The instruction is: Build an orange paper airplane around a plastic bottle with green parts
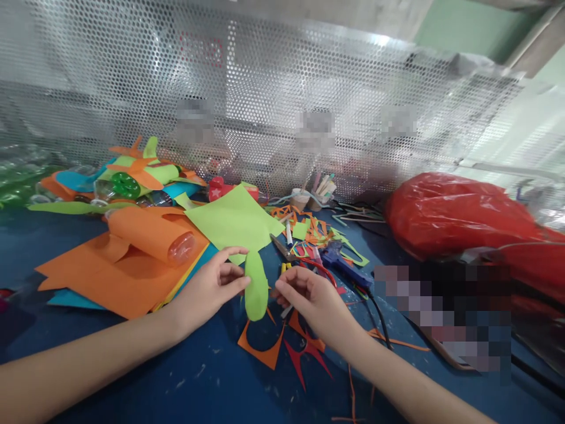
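Observation:
My left hand (225, 280) pinches an elongated, rounded cutout of light green paper (256, 288) between thumb and fingers, holding it upright above the blue table. Just right of the cutout, and apart from it, is my right hand (309, 297), its fingers curled and thumb pressed in. What it holds, if anything, is hidden. Orange paper scraps (270, 353) with curved cut edges and a red star-shaped scrap (302, 356) lie below the hands. Beyond them are red-handled scissors (285, 250) and a blue glue gun (346, 265) with a black cord.
Orange sheets (83, 259) bear a bottle wrapped in orange paper (143, 232). Behind is a green sheet (233, 218). Paper-covered bottle planes (145, 174) are piled at back left. A red plastic bag (459, 218) lies right, before a perforated metal screen (265, 76).

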`<state>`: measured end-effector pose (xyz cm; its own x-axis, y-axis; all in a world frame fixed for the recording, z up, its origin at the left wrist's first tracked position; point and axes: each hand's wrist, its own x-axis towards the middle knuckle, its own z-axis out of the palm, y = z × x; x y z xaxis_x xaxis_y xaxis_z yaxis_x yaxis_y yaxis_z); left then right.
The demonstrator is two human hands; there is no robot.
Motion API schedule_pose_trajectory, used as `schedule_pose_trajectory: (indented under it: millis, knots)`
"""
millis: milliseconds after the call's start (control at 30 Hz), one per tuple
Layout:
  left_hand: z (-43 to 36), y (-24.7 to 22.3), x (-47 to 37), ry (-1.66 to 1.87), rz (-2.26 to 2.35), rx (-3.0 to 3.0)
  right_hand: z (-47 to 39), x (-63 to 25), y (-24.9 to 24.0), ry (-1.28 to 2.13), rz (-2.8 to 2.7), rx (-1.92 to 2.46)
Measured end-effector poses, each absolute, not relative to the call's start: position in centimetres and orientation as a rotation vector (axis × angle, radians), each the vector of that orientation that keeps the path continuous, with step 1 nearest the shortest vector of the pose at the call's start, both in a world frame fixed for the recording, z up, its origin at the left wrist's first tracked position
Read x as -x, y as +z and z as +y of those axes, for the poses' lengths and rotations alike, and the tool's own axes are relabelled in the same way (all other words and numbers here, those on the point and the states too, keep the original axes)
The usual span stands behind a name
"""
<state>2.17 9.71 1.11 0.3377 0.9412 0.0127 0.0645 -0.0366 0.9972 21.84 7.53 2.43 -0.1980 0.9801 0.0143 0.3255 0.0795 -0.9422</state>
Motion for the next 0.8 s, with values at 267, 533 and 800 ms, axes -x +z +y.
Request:
schedule_pose_trajectory:
  millis: [267, 533, 800]
  knots:
    - [9.1, 1.1, -2.4, 0.972, 0.922, -1.395, 6.6, -21.6, 2.1, 0.985, -1.935, 1.311]
    - [9.7, 0.5, -2.4, 0.896, 1.008, -1.516, 7.1, -21.8, 1.8, 1.124, -1.73, 1.267]
    - [8.5, 1.2, -2.2, 0.82, 1.146, -1.82, 7.1, -21.8, 1.8, 1.168, -1.674, 1.314]
